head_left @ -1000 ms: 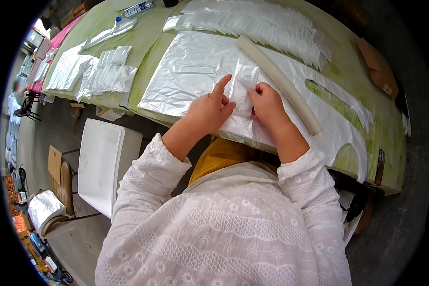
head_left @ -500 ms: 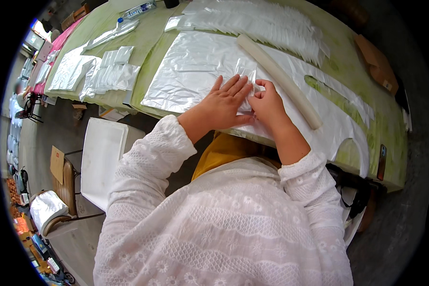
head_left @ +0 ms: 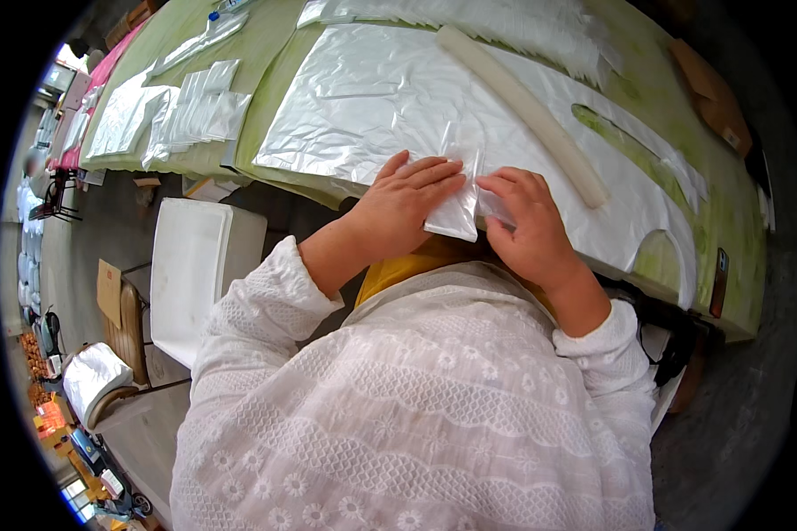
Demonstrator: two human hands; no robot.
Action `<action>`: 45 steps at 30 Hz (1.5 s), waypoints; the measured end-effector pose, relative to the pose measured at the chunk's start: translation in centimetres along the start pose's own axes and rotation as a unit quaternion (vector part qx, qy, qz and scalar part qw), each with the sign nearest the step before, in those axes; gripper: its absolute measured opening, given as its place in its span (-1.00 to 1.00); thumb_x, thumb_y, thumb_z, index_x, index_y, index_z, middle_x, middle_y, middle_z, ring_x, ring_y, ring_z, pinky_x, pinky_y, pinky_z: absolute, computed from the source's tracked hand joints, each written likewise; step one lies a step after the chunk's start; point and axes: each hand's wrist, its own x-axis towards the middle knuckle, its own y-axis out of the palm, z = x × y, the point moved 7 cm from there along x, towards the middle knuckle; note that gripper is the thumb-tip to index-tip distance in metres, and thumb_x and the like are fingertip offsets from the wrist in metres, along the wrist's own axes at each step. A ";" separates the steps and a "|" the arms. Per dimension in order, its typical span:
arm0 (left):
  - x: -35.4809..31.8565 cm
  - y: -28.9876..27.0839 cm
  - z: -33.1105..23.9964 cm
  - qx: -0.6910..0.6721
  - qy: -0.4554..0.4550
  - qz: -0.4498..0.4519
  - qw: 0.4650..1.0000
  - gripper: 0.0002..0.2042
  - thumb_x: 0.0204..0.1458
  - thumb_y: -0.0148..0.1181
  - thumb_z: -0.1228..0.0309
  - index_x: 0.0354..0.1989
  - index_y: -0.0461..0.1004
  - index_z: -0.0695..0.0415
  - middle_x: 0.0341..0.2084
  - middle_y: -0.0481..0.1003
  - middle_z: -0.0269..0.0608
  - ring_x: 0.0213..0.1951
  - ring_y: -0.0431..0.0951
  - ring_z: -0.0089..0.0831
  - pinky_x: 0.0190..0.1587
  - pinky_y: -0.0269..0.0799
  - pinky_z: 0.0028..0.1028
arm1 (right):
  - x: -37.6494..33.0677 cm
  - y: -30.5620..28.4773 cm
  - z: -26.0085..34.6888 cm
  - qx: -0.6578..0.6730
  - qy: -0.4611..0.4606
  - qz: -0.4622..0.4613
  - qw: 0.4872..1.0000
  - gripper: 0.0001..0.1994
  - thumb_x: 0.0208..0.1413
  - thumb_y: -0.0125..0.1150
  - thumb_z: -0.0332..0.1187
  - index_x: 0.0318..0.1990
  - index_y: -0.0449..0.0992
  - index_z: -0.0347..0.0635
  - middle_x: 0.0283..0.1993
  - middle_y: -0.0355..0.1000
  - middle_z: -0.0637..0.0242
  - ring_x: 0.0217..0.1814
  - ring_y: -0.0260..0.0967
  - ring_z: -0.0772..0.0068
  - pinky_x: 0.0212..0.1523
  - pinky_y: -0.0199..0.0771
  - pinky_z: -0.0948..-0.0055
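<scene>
A folded clear plastic bag [head_left: 456,208] lies at the near edge of the table, its lower end hanging toward my lap. My left hand [head_left: 407,199] rests flat on its left side, fingers stretched out. Right beside the bag's other edge is my right hand [head_left: 527,217], its fingers bent and the thumb apart from them. A bit of see-through film shows in that gap; whether the fingers touch it I cannot tell. Under the hands spreads a wide, wrinkled sheet of silvery-white plastic [head_left: 354,106].
A pale cardboard tube [head_left: 522,115] lies slanting across the plastic. Beyond it is a long row of overlapping clear bags [head_left: 505,31]. Folded bags [head_left: 204,111] sit on the left table. A white foam box [head_left: 195,274] stands below it. A phone [head_left: 719,281] lies at the table's right edge.
Both hands have come closer to my body with the folded bag, now partly past the table edge. My right thumb and fingers have moved apart. The view has shifted a little.
</scene>
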 end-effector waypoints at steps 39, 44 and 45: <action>1.2 -1.5 1.9 -0.097 -0.049 -0.116 0.987 -0.73 -0.09 0.37 0.50 -0.17 0.52 0.15 0.01 0.56 -0.16 0.11 0.49 -0.13 0.23 0.34 -0.20 | 1.5 2.4 -3.3 -0.029 0.085 0.042 0.995 -0.91 0.01 0.28 -0.40 -0.32 0.61 -0.13 -0.26 0.46 0.19 -0.16 0.42 0.04 -0.09 0.47 0.13; 1.6 -1.8 2.8 -0.054 -0.083 -0.136 0.986 -0.83 0.11 0.26 0.35 -0.30 0.57 0.21 -0.13 0.56 -0.12 -0.02 0.49 -0.06 0.12 0.38 -0.19 | 2.1 3.0 -4.0 -0.044 0.140 0.059 0.987 -0.85 0.10 0.21 -0.32 -0.38 0.59 -0.20 -0.28 0.48 0.13 -0.15 0.43 -0.01 -0.07 0.47 0.08; 1.7 -1.7 2.8 -0.045 -0.084 -0.141 0.985 -0.81 0.14 0.24 0.31 -0.30 0.57 0.21 -0.13 0.56 -0.12 -0.03 0.49 -0.05 0.10 0.38 -0.19 | 2.1 3.1 -4.1 -0.055 0.138 0.056 0.987 -0.83 0.11 0.20 -0.31 -0.39 0.58 -0.21 -0.28 0.48 0.12 -0.15 0.43 -0.01 -0.07 0.47 0.08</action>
